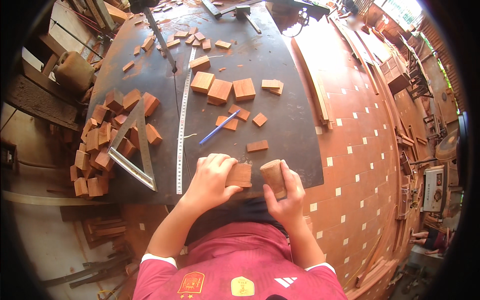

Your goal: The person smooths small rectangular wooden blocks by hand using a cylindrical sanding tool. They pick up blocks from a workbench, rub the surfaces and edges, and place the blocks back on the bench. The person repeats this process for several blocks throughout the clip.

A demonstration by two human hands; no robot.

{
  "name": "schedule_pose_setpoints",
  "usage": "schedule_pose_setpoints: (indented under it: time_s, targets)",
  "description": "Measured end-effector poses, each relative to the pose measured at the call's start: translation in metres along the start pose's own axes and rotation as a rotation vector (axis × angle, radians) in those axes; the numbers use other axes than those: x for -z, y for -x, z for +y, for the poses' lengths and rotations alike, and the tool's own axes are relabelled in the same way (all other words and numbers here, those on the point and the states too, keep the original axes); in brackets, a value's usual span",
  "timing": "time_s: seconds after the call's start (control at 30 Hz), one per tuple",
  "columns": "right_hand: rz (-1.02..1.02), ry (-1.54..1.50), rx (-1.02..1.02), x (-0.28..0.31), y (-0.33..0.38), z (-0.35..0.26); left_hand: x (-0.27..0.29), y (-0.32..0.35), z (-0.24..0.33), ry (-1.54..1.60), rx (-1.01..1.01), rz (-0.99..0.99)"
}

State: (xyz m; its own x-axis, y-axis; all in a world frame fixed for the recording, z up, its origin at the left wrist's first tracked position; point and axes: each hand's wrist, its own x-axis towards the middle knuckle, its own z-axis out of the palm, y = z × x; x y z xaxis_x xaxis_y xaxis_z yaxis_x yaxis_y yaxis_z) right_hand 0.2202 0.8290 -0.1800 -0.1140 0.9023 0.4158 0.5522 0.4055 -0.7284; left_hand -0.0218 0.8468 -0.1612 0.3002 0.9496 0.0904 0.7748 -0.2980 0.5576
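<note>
My left hand (214, 175) is closed round a reddish wooden block (240, 175) at the near edge of the dark table (295, 135). Just right of it, my right hand (287, 192) grips a rounded, tapered wooden piece (273, 176), its flat end facing up. A small gap separates the two pieces. Beyond my hands lie a flat wood piece (257, 146) and a blue pen (220, 127), which rests across small wood pieces. Larger wooden blocks (219, 91) sit farther back. Left of my left hand, a white measuring strip (184, 115) runs away along the table.
A metal triangle square (145, 145) leans on a heap of wooden blocks (102, 135) at the left. A thin blade (162, 42) and a dark clamp-like bar (245, 17) are toward the back. Long planks (312, 85) lie over the tiled floor (345, 165) at the right.
</note>
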Motion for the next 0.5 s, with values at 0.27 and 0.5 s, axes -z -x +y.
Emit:
schedule_pose_setpoints:
  time_s: [0.27,0.5]
  targets:
    - [-0.170,-0.083,-0.047,-0.009,-0.004,-0.016,-0.020,0.019,0.005,0.039,0.048,0.215]
    - [-0.221,-0.061,-0.096,-0.024,-0.024,-0.013,-0.032,0.023,0.008,0.098,0.099,0.272]
